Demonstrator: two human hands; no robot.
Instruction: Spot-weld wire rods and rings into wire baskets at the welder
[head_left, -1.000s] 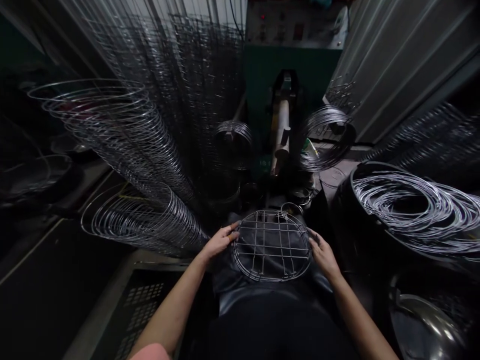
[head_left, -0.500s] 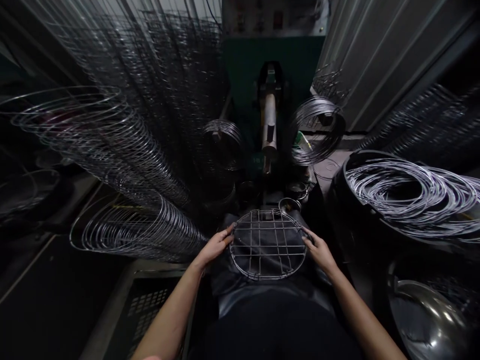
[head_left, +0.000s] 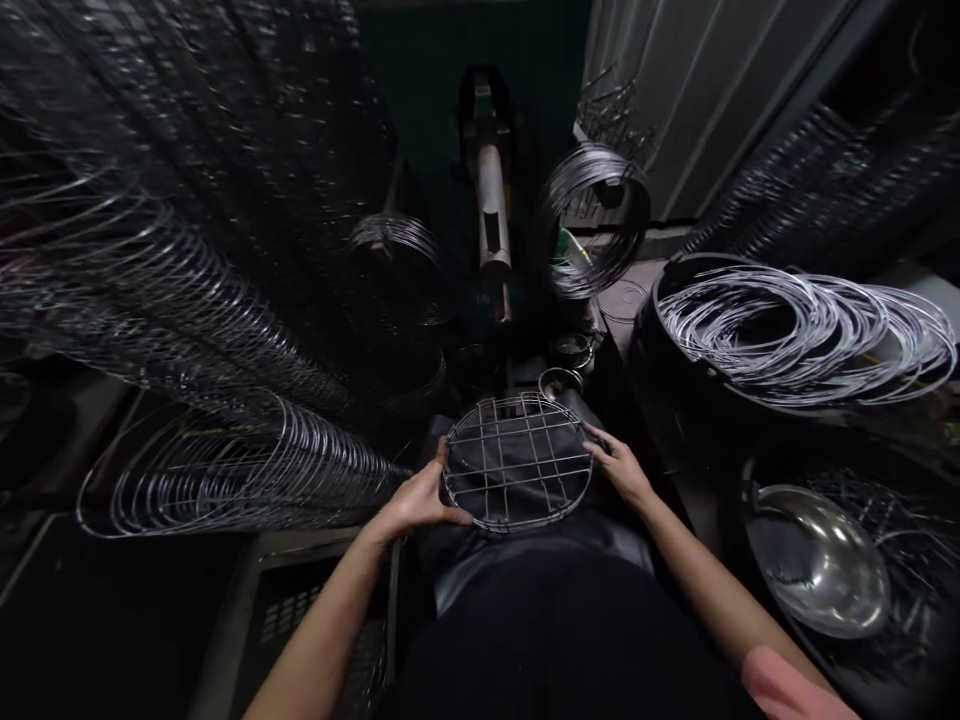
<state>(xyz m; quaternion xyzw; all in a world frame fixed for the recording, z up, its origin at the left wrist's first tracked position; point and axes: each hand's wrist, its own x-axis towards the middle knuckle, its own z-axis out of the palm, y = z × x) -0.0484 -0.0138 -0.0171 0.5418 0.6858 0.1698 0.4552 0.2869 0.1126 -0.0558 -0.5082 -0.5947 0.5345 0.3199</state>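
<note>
A round wire rack (head_left: 531, 462) with a crossed grid lies level over the dark apron on my lap. My left hand (head_left: 424, 495) grips its left edge, thumb at the near rim and fingers at the far left side. On the opposite edge, my right hand (head_left: 616, 465) holds the rim between thumb and fingers. Just beyond the rack stands a small metal bowl (head_left: 561, 384) with tiny bits inside. A machine's cylindrical arm (head_left: 493, 205) points down toward the rack from behind.
Stacked wire rings (head_left: 300, 470) crowd the left side. Wire coils hang by the machine, one at its right (head_left: 596, 225). On the right, a black tub (head_left: 660, 330) holds loose wire rings; nearer sits a shiny metal bowl (head_left: 825, 570). A plastic crate (head_left: 259, 610) stands lower left.
My left hand has shifted down along the rim, its thumb now spread to the near edge. The view has turned right and downward, and the rack stays in both hands.
</note>
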